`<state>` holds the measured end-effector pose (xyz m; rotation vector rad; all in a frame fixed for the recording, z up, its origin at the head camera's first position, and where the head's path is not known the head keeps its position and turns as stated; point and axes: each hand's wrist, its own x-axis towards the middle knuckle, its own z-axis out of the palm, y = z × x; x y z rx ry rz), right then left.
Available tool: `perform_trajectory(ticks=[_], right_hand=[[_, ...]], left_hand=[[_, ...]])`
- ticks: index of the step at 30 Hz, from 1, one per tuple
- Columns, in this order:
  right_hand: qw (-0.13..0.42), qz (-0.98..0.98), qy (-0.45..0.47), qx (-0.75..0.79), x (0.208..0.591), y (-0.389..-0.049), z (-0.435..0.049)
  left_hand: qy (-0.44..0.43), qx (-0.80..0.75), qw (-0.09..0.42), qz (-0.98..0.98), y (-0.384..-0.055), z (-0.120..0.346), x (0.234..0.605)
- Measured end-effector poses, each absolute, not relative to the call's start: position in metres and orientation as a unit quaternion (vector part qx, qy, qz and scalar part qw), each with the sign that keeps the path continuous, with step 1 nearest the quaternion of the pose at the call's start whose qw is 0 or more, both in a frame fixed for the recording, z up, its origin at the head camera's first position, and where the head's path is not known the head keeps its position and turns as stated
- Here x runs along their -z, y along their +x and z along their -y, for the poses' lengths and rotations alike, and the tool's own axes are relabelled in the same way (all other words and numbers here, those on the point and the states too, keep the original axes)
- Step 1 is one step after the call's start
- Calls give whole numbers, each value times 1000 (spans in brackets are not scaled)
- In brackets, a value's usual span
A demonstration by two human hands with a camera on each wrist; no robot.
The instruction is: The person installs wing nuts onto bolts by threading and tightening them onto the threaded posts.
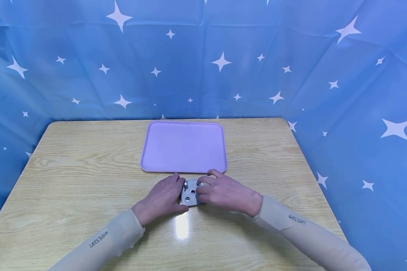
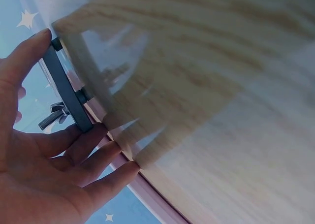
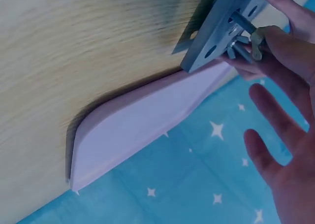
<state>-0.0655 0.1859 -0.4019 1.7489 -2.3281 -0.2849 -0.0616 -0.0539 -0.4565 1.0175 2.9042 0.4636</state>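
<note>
A grey metal plate (image 1: pixel 191 202) with several holes lies near the front of the tray. My left hand (image 1: pixel 163 196) holds it by its edges, thumb on the near side and fingers at the far left. In the left wrist view, bolt heads (image 2: pixel 82 94) under the plate (image 2: pixel 66 86) prop it off the table. One wing nut (image 2: pixel 59 110) sits on an upright bolt (image 2: pixel 49 120) near the left hand. With thumb and fingertips, my right hand (image 1: pixel 224 192) pinches another wing nut (image 3: pixel 257 43) at the tip of a second bolt (image 3: pixel 242 20); its other fingers are spread.
Just behind the plate lies a purple rectangular tray (image 1: pixel 183 146) with a low raised rim. The wood-grain table (image 1: pixel 78 180) extends to both sides. Blue star-patterned cloth (image 1: pixel 190 56) hangs along the table's back and sides.
</note>
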Motion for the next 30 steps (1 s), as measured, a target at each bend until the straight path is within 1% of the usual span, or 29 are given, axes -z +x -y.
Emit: perform_trajectory(ticks=[6,15,18,20,23,26,28,30], right_hand=[[115,816,563,70,410,-64,-181],[111,883,455,-21,424,-55,-172],[97,894,437,-24,423,-54,-173],[77,898,431,-31,419,-55,-174],[39,890,451,-47,410,-59,-179],[10,860,509,-44,401,-63,-184],[8,833,553,-14,399,-65,-187],[22,814,580,19,398,-66,-189]], left_hand=[[327,-150,19,-933,-61,54,457],[327,-154,19,-932,-61,54,456],[330,-151,17,-932,-61,54,456],[333,-147,13,-931,-62,54,456],[337,-144,9,-930,-63,54,456],[337,-144,11,-930,-63,53,455],[334,-145,16,-931,-63,53,454],[330,-145,23,-932,-63,53,453]])
